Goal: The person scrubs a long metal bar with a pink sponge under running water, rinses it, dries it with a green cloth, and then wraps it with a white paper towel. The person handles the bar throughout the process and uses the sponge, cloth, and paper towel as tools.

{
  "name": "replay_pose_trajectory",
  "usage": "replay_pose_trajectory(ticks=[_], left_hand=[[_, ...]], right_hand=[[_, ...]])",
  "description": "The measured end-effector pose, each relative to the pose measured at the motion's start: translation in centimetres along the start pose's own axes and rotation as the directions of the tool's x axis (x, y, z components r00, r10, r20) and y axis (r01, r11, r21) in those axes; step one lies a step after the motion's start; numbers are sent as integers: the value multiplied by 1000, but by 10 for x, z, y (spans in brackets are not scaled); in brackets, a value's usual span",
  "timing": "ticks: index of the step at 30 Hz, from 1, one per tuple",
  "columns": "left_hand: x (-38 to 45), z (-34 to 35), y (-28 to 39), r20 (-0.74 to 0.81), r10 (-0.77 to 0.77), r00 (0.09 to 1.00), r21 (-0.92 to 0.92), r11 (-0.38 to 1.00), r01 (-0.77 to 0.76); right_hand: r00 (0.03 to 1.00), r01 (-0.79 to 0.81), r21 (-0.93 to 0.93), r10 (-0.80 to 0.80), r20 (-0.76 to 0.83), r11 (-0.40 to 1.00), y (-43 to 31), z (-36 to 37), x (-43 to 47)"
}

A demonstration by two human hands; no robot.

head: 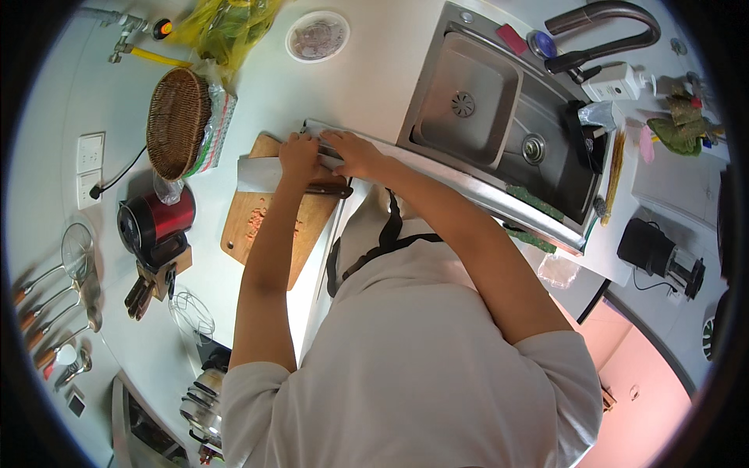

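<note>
My left hand [299, 154] is over the upper part of a wooden cutting board [310, 225], fingers bent, just past the cleaver's blade. Close beside it my right hand [356, 154] reaches to the counter's front edge, thumb and fingers spread around a narrow greyish thing [331, 151] I cannot make out. Whether either hand grips it is hidden. A cleaver [256, 174] lies flat across the board, its dark wooden handle [330, 190] pointing right under my left wrist. Small pinkish-orange chopped pieces [256, 219] lie on the board, partly covered by my left forearm.
A steel sink [430, 126] with a dark faucet [635, 41] is at right. Beyond the board stands a round white tub [318, 37]. At left are a wicker basket [172, 124], a red electric kettle [169, 216] and a knife block [153, 281].
</note>
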State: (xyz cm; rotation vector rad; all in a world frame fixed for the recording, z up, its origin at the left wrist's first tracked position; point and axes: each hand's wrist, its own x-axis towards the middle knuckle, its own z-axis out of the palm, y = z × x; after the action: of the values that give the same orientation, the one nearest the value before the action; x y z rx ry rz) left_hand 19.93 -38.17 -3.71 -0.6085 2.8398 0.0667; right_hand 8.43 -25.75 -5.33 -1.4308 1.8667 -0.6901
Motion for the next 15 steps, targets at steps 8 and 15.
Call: replay_pose_trajectory(ticks=[8, 15], left_hand=[[1, 16, -4, -134, -37, 990, -30, 999, 34], [16, 14, -5, 54, -114, 992, -62, 991, 117]], right_hand=[[999, 37, -110, -34, 32, 993, -1, 10, 30], [986, 122, 28, -118, -114, 992, -2, -2, 24]])
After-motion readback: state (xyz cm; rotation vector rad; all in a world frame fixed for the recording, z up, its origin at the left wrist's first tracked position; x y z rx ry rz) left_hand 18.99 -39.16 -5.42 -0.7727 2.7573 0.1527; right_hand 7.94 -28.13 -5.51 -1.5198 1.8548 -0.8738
